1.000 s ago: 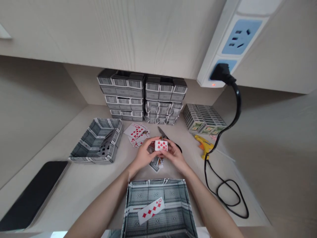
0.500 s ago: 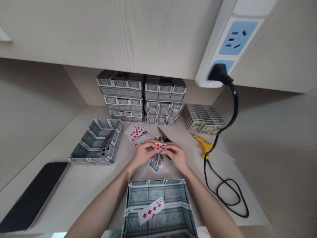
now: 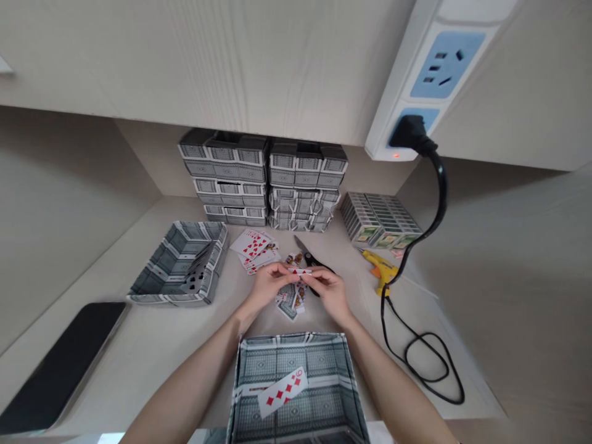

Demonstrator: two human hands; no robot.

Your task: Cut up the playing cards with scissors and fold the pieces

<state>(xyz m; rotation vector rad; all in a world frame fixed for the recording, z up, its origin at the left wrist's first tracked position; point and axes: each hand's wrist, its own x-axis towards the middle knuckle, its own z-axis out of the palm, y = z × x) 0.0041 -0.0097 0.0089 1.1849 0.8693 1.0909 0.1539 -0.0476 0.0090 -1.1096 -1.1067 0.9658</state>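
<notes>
Between my two hands is a small red-pipped playing card (image 3: pixel 300 271), folded or seen nearly edge-on. My left hand (image 3: pixel 272 285) pinches its left end, and my right hand (image 3: pixel 329 291) pinches its right end. Below the fingers lie several playing cards and card pieces (image 3: pixel 289 305) on the desk. Black-handled scissors (image 3: pixel 314 260) lie just behind my right hand, partly covered by it. More loose playing cards (image 3: pixel 253 245) are spread behind my left hand. Close to my body stands a box made of cards (image 3: pixel 296 342), with a cut nine of diamonds (image 3: pixel 283 393) inside.
At left are another card box (image 3: pixel 171 299) with cards inside and a black phone-like slab (image 3: pixel 65 364). Stacked card boxes (image 3: pixel 268 179) and packed card decks (image 3: pixel 379 219) stand at the back. A yellow glue gun (image 3: pixel 382 269), its black cord (image 3: pixel 441 191) and a power strip (image 3: pixel 430 92) are right.
The card between my hands has tilted or folded, so a narrower strip of its face shows. My hands stay in nearly the same place, and the view has shifted slightly.
</notes>
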